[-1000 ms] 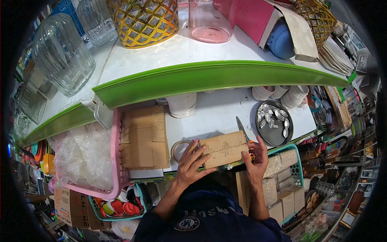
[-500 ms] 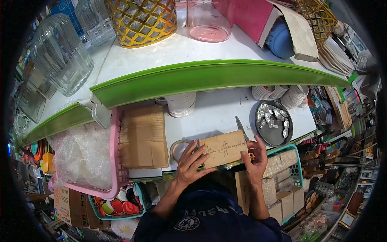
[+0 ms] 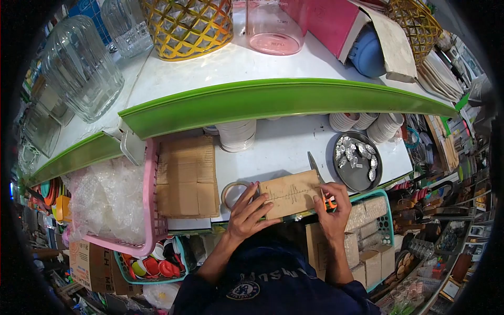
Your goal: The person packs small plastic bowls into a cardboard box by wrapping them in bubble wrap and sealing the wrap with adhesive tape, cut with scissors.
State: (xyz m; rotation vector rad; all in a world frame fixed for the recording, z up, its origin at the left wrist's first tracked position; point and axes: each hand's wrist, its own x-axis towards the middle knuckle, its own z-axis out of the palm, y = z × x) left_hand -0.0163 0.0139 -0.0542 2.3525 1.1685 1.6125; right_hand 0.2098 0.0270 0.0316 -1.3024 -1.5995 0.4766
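Note:
A small brown cardboard box (image 3: 290,195) with dark, jagged marks on its top lies at the front edge of the lower white shelf. My left hand (image 3: 249,214) holds its left end, fingers on top. At the right end, my right hand (image 3: 333,209) has its thumb against the box and its fingers bent. Behind the box and under my right hand are scissors (image 3: 314,164) with orange handles, blades pointing away. A roll of tape (image 3: 231,195) lies left of the box, partly behind my left hand.
A flattened cardboard piece (image 3: 187,181) and a pink basket (image 3: 150,199) of bubble wrap are at left. A dark round pan (image 3: 358,176) holds foil-wrapped pieces. The green-edged upper shelf (image 3: 283,100) overhangs. A teal basket (image 3: 389,220) of wrapped boxes stands at lower right.
The fingers of my right hand have bent inward and dropped slightly at the box's right end. The box and my left hand have hardly moved.

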